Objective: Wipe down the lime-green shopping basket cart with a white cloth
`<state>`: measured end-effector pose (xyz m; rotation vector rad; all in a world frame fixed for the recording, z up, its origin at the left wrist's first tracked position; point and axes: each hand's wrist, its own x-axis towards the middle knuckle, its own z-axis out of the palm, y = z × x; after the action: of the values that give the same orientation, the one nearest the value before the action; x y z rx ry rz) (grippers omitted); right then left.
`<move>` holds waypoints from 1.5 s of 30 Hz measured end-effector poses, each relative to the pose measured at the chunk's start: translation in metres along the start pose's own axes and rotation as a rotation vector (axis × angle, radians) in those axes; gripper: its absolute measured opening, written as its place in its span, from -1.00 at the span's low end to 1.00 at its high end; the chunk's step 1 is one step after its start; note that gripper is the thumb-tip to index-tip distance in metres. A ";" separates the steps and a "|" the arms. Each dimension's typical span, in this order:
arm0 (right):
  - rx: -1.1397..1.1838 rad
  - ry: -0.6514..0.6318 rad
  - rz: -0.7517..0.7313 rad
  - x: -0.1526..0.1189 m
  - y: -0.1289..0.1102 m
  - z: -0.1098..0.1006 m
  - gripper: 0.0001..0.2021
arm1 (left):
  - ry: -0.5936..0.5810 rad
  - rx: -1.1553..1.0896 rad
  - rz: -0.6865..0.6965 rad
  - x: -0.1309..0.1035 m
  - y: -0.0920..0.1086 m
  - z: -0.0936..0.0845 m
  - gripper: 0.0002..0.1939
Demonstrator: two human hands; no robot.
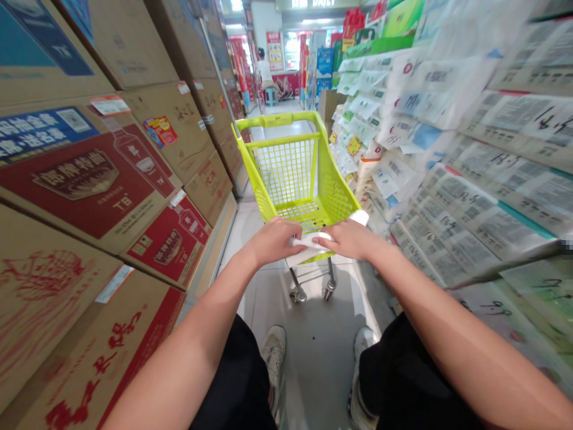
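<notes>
A yellow-green shopping cart [282, 121] is held by its white handle [296, 258], which runs along the cart's near edge, between stacked boxes and shelved packs. The fingers of the left hand [276, 240] are curled over the handle towards its left end; those of the right hand [348, 236] are wrapped round it towards the right end, with a short gap between the hands. The step in hand seems to be the steering of the cart down the aisle; any move ahead would call for even pressure from both hands, with the right edge kept off the packs. In the cart's basket, the lattice floor and far wall are seen. The cardboard boxes [89, 170] on the left are closed, some printed with a bottle, so their contents cannot be told. On the right, pale wrapped packs [483, 197] are stacked in rows, blurred, many marked with handwritten prices.
</notes>
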<state>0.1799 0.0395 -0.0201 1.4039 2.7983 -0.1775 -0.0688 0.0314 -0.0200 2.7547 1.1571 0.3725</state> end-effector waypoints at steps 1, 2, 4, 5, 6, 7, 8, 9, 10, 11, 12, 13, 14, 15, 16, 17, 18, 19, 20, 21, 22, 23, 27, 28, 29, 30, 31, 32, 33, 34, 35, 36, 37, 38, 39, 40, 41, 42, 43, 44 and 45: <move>-0.021 -0.029 0.040 -0.001 0.003 -0.001 -0.31 | 0.022 -0.003 -0.002 -0.002 -0.002 -0.002 -0.74; -0.038 -0.044 0.067 -0.003 0.007 -0.002 -0.28 | 0.049 -0.006 -0.003 -0.004 -0.004 -0.003 -0.71; -0.054 -0.053 0.084 -0.006 0.016 -0.004 -0.28 | 0.126 -0.007 -0.023 -0.007 -0.008 -0.005 -0.69; -0.057 -0.050 0.077 -0.006 0.018 -0.004 -0.30 | 0.174 -0.003 -0.055 -0.008 -0.010 -0.004 -0.69; -0.058 -0.040 0.059 -0.006 0.019 -0.002 -0.33 | 0.208 0.004 -0.099 -0.008 -0.012 -0.003 -0.67; -0.060 -0.022 0.033 -0.005 0.016 0.000 -0.37 | 0.218 0.012 -0.149 -0.008 -0.013 0.000 -0.63; -0.065 0.001 0.001 -0.003 0.011 0.003 -0.41 | 0.203 0.016 -0.198 -0.007 -0.014 0.004 -0.59; -0.072 0.029 -0.035 -0.001 0.002 0.008 -0.44 | 0.167 0.012 -0.236 -0.005 -0.014 0.008 -0.53; -0.083 0.057 -0.066 0.003 -0.008 0.012 -0.46 | 0.116 0.004 -0.260 -0.003 -0.014 0.011 -0.48; -0.093 0.085 -0.083 0.007 -0.020 0.017 -0.48 | 0.066 -0.007 -0.270 -0.001 -0.013 0.014 -0.44; -0.106 0.106 -0.083 0.011 -0.031 0.021 -0.49 | 0.031 -0.017 -0.271 0.000 -0.013 0.016 -0.41; -0.126 0.106 -0.051 0.015 -0.041 0.025 -0.46 | 0.014 -0.024 -0.267 0.001 -0.012 0.016 -0.39; -0.139 0.109 -0.026 0.018 -0.049 0.028 -0.45 | 0.006 -0.024 -0.258 0.002 -0.012 0.016 -0.41; -0.146 0.110 -0.006 0.021 -0.054 0.030 -0.43 | 0.008 -0.017 -0.246 0.002 -0.013 0.014 -0.44; -0.145 0.114 0.002 0.022 -0.056 0.030 -0.41 | 0.020 -0.003 -0.234 0.001 -0.014 0.011 -0.48; -0.137 0.124 -0.003 0.022 -0.055 0.030 -0.41 | 0.038 0.014 -0.222 0.001 -0.017 0.009 -0.51; -0.127 0.135 -0.016 0.021 -0.051 0.028 -0.40 | 0.058 0.031 -0.211 -0.001 -0.020 0.006 -0.52; -0.120 0.142 -0.022 0.019 -0.045 0.026 -0.40 | 0.076 0.042 -0.201 -0.002 -0.024 0.004 -0.52; -0.116 0.138 -0.021 0.017 -0.037 0.023 -0.40 | 0.090 0.047 -0.193 -0.003 -0.029 0.002 -0.51; -0.114 0.122 -0.011 0.013 -0.028 0.019 -0.41 | 0.097 0.043 -0.187 -0.005 -0.034 0.001 -0.50; -0.111 0.098 0.002 0.010 -0.017 0.016 -0.43 | 0.098 0.032 -0.185 -0.006 -0.040 0.001 -0.49; -0.107 0.070 0.013 0.007 -0.008 0.012 -0.47 | 0.097 0.017 -0.183 -0.007 -0.045 0.002 -0.50; -0.108 0.023 0.007 0.000 0.013 0.004 -0.56 | 0.123 -0.053 -0.184 -0.005 -0.054 0.012 -0.54; -0.122 0.032 -0.002 0.001 0.010 0.005 -0.56 | 0.134 -0.069 -0.186 -0.003 -0.052 0.015 -0.56; -0.136 0.045 -0.010 0.003 0.005 0.007 -0.56 | 0.142 -0.084 -0.190 0.000 -0.049 0.018 -0.59; -0.144 0.061 -0.027 0.005 -0.004 0.009 -0.56 | 0.145 -0.096 -0.197 0.002 -0.044 0.020 -0.61; -0.148 0.074 -0.041 0.009 -0.014 0.013 -0.57 | 0.141 -0.106 -0.206 0.004 -0.039 0.022 -0.63; -0.147 0.084 -0.045 0.013 -0.025 0.016 -0.58 | 0.133 -0.110 -0.212 0.005 -0.034 0.023 -0.65; -0.145 0.087 -0.039 0.017 -0.035 0.019 -0.58 | 0.125 -0.108 -0.216 0.006 -0.028 0.023 -0.66; -0.144 0.086 -0.026 0.020 -0.044 0.022 -0.57 | 0.120 -0.097 -0.216 0.007 -0.024 0.022 -0.67; -0.143 0.083 -0.010 0.022 -0.051 0.024 -0.56 | 0.115 -0.079 -0.212 0.007 -0.021 0.021 -0.67; -0.140 0.083 0.002 0.023 -0.055 0.025 -0.55 | 0.112 -0.055 -0.207 0.006 -0.020 0.020 -0.67; -0.131 0.085 0.004 0.022 -0.056 0.025 -0.53 | 0.113 -0.030 -0.206 0.006 -0.020 0.019 -0.67; -0.118 0.091 -0.008 0.020 -0.053 0.024 -0.52 | 0.115 -0.006 -0.207 0.005 -0.022 0.018 -0.67; -0.103 0.098 -0.021 0.018 -0.047 0.023 -0.52 | 0.116 0.014 -0.209 0.005 -0.025 0.017 -0.67; -0.088 0.103 -0.030 0.014 -0.038 0.020 -0.54 | 0.118 0.027 -0.213 0.004 -0.029 0.016 -0.68; -0.071 0.102 -0.037 0.010 -0.027 0.018 -0.56 | 0.122 0.032 -0.217 0.003 -0.034 0.016 -0.69; -0.054 0.098 -0.041 0.007 -0.014 0.014 -0.58 | 0.125 0.029 -0.223 0.003 -0.039 0.016 -0.70; -0.036 0.093 -0.045 0.003 -0.001 0.011 -0.60 | 0.128 0.020 -0.229 0.003 -0.044 0.017 -0.72; -0.019 0.086 -0.053 0.000 0.012 0.008 -0.62 | 0.130 0.004 -0.238 0.003 -0.048 0.018 -0.73; -0.005 0.081 -0.069 -0.003 0.024 0.006 -0.62 | 0.132 -0.018 -0.250 0.003 -0.052 0.019 -0.73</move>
<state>0.2004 0.0506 -0.0283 1.3443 2.9126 -0.1169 -0.0974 0.0691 -0.0488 2.5603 1.5000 0.5370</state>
